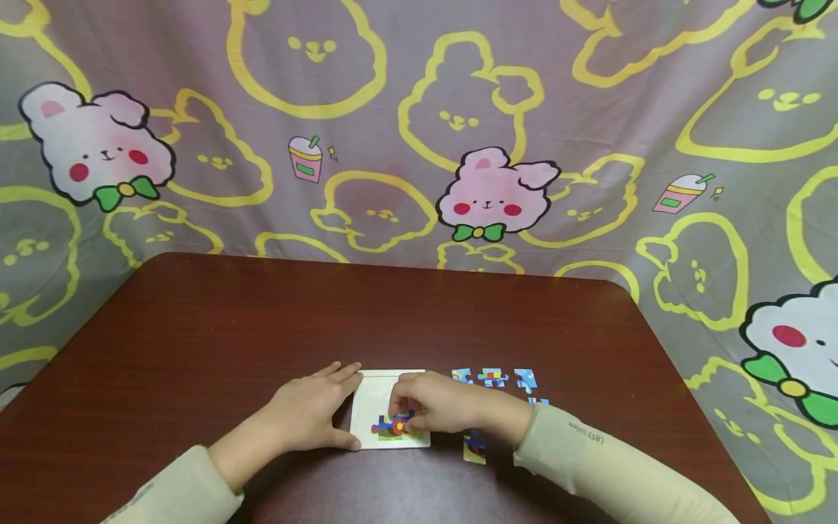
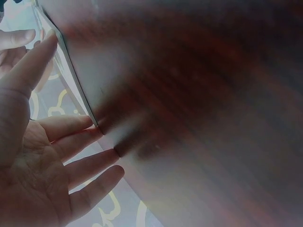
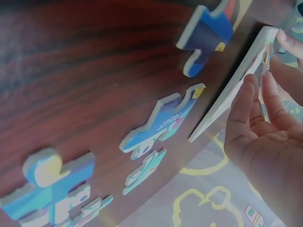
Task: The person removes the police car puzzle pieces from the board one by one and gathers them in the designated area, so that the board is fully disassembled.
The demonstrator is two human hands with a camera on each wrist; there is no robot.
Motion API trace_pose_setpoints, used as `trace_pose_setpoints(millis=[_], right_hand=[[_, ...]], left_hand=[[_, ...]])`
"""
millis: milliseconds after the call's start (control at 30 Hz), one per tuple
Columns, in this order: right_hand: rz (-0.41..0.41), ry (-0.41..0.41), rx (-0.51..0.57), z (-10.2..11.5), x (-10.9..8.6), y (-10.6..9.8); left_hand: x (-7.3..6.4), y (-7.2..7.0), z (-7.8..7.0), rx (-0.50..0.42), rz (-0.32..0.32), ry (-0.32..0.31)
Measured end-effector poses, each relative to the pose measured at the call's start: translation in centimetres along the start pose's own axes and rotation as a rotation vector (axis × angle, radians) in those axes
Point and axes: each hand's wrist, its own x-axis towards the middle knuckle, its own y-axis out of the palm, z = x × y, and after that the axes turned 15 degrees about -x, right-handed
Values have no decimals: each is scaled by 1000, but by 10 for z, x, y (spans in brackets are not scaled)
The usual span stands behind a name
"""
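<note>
A white puzzle board (image 1: 376, 393) lies on the table, with colourful puzzle pieces (image 1: 386, 428) showing a blue vehicle and red wheel in its lower part. My left hand (image 1: 313, 407) rests at the board's left edge, fingers fairly straight, thumb touching the near corner and fingertips around the far one. Above the board's right half, my right hand (image 1: 441, 402) pinches a puzzle piece (image 3: 267, 60) between thumb and fingers, low against the board. The fingers hide most of that piece. In the right wrist view, the board's edge (image 3: 232, 87) runs beside this hand.
Several loose puzzle pieces lie right of the board, among them a sky-blue piece (image 1: 525, 379), a multicoloured piece (image 1: 492, 377) and a dark blue piece (image 3: 206, 40). The right forearm covers part of them. A patterned curtain (image 1: 366, 145) hangs behind the brown table (image 1: 294, 313).
</note>
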Motion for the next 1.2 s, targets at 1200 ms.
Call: trace_pose_setpoints(millis=[1200], right_hand=[[13, 28, 272, 3, 5, -1]], left_hand=[[0, 0, 1, -2, 1, 2]])
